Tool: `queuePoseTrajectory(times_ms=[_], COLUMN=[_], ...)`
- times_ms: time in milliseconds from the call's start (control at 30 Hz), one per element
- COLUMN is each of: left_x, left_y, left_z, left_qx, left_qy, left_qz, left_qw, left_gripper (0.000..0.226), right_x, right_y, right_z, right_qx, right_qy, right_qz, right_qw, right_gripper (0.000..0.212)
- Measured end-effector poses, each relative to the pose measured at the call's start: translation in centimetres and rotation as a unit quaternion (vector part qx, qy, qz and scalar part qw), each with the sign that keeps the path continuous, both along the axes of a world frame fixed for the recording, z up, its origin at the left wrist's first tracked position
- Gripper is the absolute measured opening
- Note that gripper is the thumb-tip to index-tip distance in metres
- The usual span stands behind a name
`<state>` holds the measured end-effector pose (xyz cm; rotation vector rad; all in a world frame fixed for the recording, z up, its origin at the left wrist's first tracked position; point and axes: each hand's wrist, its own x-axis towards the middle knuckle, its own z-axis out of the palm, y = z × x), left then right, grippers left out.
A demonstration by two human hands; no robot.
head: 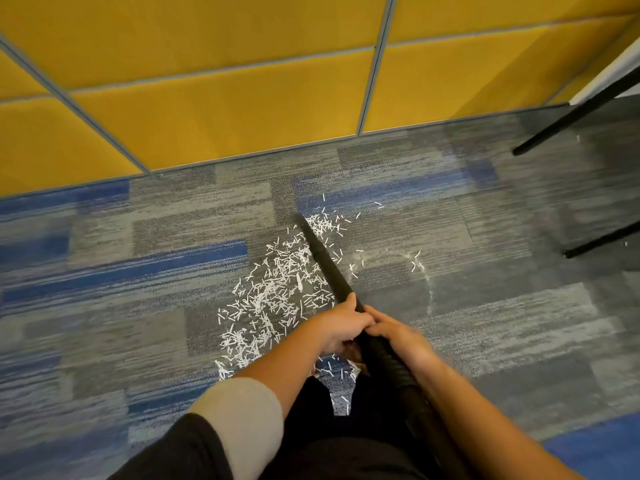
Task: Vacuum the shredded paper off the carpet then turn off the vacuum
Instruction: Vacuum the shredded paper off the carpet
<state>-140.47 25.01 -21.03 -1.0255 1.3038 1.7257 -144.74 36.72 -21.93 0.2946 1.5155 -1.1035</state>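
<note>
White shredded paper lies strewn over the grey and blue carpet in front of me, thickest to the left of the vacuum wand. The black wand slants up and left, its narrow tip down among the far scraps. My left hand grips the wand's lower end. My right hand grips the ribbed black hose just behind it. A few scraps lie to the right and between my legs. The vacuum's body is out of view.
A yellow padded partition wall with grey seams runs along the far edge of the carpet. Two black furniture legs slant in at the right. My dark trousers fill the bottom of the view.
</note>
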Motion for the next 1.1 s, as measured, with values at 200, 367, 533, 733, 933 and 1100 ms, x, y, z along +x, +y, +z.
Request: queuePoseTrajectory(times_ms=[200,367,533,733,933,1100], left_x=[0.0,-0.8,-2.6,-4.4,-4.7,-5.7], left_y=[1.1,1.9,3.2,3.4,2.7,2.9], left_z=[0.1,0.6,0.7,0.5,0.5,0.5], left_qx=[-0.007,-0.013,-0.012,-0.021,-0.015,-0.023], left_qy=[0.007,0.013,0.007,-0.002,-0.015,-0.001], left_qz=[-0.029,-0.033,-0.019,-0.015,0.014,0.022], left_qw=[1.0,0.999,1.0,1.0,1.0,0.999], left_gripper=[0.075,0.074,0.074,0.075,0.077,0.075], right_x=[0.7,-0.3,-2.4,-4.3,-5.1,-6.0], right_y=[1.1,1.5,2.7,2.8,1.9,2.2], right_z=[1.5,1.4,1.5,1.9,2.0,2.7], right_qx=[-0.013,0.002,-0.005,0.001,0.002,-0.009], right_qy=[-0.013,-0.017,-0.031,-0.015,-0.002,-0.005], right_qz=[-0.047,-0.044,-0.04,-0.02,0.011,-0.003], right_qw=[0.999,0.999,0.999,1.0,1.0,1.0], right_gripper=[0.051,0.051,0.05,0.05,0.05,0.052])
